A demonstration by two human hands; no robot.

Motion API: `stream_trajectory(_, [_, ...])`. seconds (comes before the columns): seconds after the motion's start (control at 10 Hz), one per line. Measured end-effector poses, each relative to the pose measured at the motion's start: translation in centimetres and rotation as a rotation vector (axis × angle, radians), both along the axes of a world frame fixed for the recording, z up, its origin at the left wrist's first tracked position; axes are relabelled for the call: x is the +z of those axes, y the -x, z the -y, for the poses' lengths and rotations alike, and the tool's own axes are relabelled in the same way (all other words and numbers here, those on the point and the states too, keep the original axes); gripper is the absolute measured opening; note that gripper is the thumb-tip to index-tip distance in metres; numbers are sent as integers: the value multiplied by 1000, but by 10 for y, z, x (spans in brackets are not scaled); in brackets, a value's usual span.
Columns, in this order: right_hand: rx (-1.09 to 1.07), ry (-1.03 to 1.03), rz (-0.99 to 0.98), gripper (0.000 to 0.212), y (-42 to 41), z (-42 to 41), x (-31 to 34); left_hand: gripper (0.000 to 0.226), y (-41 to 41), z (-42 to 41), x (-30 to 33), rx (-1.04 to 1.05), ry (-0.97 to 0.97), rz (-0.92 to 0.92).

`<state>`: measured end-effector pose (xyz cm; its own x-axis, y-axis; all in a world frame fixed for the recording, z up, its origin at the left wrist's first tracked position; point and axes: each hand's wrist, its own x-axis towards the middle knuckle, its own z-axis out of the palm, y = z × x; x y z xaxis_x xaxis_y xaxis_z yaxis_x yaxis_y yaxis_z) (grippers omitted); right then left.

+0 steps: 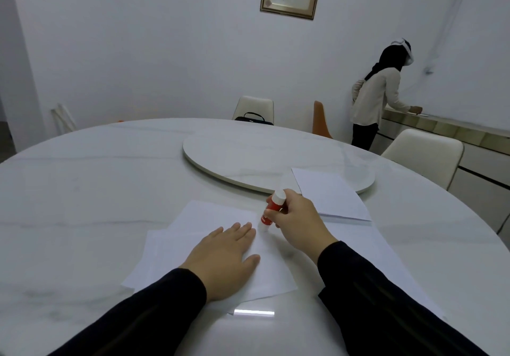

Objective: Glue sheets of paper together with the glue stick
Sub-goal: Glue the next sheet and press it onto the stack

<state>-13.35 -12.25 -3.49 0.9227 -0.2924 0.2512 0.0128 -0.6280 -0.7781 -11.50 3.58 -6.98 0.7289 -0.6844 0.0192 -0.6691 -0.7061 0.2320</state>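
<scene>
On the round white marble table [82, 190], just nearer us than its raised round white turntable [248, 156], we press our left hand [223, 259] flat, fingers straight, on the top white paper sheet [209, 217] of a loose overlapping pile. Our right hand [296, 220] curls round the red glue stick with a white end [273, 208], tilted with its lower tip touching that sheet's right edge. A separate white paper sheet [328, 195] lies partly on the turntable's near right rim.
</scene>
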Motion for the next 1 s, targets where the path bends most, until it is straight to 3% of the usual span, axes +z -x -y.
stream_trajectory(0.4, [107, 127, -28, 7, 33, -5, 10, 59, 1, 0, 1, -1, -33, -4])
stream_trajectory(0.7, [112, 27, -101, 12, 87, 8, 7, 58, -6, 1, 13, -32, -135, -130])
stream_trajectory(0.8, [158, -110, -102, 12, 100, 16, 8, 65, -10, -2, 29, -76, -217, -243])
stream_trajectory(0.9, [106, -636, 85, 16, 104, 28, 11, 75, -18, -15, 44, -62, -316, -332])
stream_trajectory(1.0, [13, -894, 220, 14, 105, 36, 17, 76, -14, -15, 37, 41, -351, -152])
